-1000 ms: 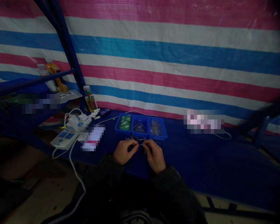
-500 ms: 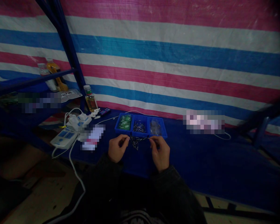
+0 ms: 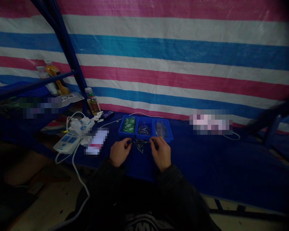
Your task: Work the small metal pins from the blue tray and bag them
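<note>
My left hand (image 3: 119, 152) is pinched beside the pile, thumb and forefinger together; a small dark bit shows at the fingertips, too small to name. Opposite it, my right hand (image 3: 161, 153) pinches the end of what appears to be a thin metal rod (image 3: 146, 141) pointing left. Between both hands lies a loose pile of small dark metal rods (image 3: 139, 146) on the blue table. Just behind stands a blue three-part tray (image 3: 136, 134). It holds green plastic packets (image 3: 129, 124) at left, more small metal rods (image 3: 144, 129) in the middle and clear plastic pieces (image 3: 160, 129) at right.
Left on the blue table (image 3: 207, 166) are a phone (image 3: 97, 141), white power strips (image 3: 66, 142) with cables and a bottle (image 3: 93, 102). A blurred item (image 3: 210, 122) with a cord lies at right. A blue frame post (image 3: 69, 57) and striped sheet (image 3: 170, 51) stand behind.
My right hand has moved left and slightly up, closer to the pile. My left hand has shifted slightly left. The view has tilted a little; the tray and pile stay put.
</note>
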Demonstrator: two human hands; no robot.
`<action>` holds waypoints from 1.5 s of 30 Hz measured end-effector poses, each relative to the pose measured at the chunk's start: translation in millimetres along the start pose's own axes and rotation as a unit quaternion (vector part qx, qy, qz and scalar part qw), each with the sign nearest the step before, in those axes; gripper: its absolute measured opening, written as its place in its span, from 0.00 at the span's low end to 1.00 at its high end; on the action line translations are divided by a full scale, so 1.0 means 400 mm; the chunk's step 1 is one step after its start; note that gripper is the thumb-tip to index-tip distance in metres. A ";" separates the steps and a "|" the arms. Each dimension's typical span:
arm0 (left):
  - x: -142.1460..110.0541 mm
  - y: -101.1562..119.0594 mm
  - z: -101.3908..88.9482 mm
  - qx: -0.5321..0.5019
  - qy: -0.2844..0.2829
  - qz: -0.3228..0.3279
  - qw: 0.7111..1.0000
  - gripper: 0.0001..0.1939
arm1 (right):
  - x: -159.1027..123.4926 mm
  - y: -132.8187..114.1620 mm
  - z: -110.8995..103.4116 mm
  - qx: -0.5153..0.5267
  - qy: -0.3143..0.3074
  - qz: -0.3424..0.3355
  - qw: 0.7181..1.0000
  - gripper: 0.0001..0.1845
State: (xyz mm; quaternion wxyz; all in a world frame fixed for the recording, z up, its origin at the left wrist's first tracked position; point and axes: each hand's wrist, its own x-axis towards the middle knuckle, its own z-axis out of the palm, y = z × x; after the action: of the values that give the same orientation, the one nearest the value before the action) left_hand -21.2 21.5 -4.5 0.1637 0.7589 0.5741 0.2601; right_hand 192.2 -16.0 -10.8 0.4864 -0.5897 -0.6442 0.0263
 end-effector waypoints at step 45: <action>-0.028 0.052 0.000 -0.110 -0.046 0.135 0.984 0.08 | -0.058 -0.001 0.012 0.070 -0.108 -0.031 0.991 0.12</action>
State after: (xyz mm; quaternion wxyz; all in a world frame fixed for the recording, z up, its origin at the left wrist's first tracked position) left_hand -7.2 5.0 4.4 0.2358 0.8179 0.4260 0.3065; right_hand 184.8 -31.8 -26.9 0.4551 -0.5277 -0.7071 0.1200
